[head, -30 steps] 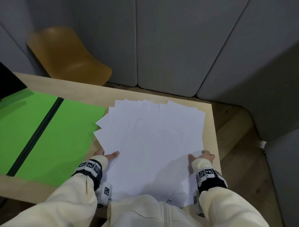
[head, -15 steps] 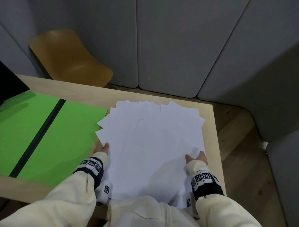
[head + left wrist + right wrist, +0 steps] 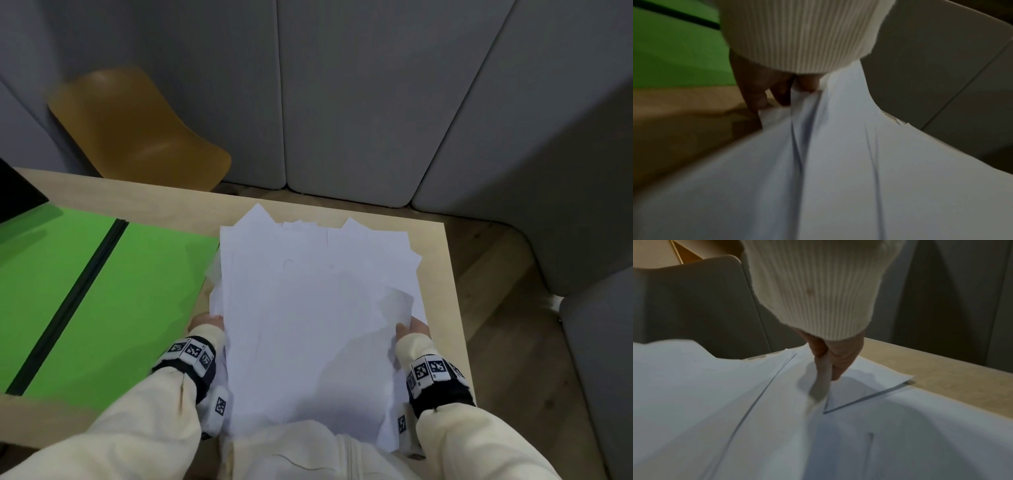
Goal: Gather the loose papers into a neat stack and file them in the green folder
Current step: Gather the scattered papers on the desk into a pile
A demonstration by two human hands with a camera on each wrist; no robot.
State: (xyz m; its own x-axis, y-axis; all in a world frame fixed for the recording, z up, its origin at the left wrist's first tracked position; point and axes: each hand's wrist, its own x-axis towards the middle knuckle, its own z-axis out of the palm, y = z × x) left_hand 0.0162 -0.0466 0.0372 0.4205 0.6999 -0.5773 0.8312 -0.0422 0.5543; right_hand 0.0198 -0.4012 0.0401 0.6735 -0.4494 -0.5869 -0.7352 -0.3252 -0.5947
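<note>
A rough stack of white papers (image 3: 315, 308) is held between both hands over the right part of the wooden table (image 3: 171, 198), its far edges still uneven. My left hand (image 3: 205, 322) grips the stack's left edge, thumb on top and fingers under the sheets (image 3: 777, 91). My right hand (image 3: 412, 327) pinches the right edge (image 3: 830, 363), with a few sheet corners (image 3: 890, 378) splayed out beneath it. The green folder (image 3: 102, 301) lies open and flat on the table to the left, its dark spine (image 3: 72, 301) running diagonally.
A mustard-yellow chair (image 3: 137, 130) stands behind the table at the far left. Grey padded wall panels (image 3: 342, 102) enclose the back and right. A black object (image 3: 17, 192) sits at the table's far left edge. The table's right edge (image 3: 455, 308) is close to my right hand.
The fanned sheets have been drawn inward into a narrower bundle and lifted toward me. Both hands moved from lying on the sheets to gripping the bundle's side edges.
</note>
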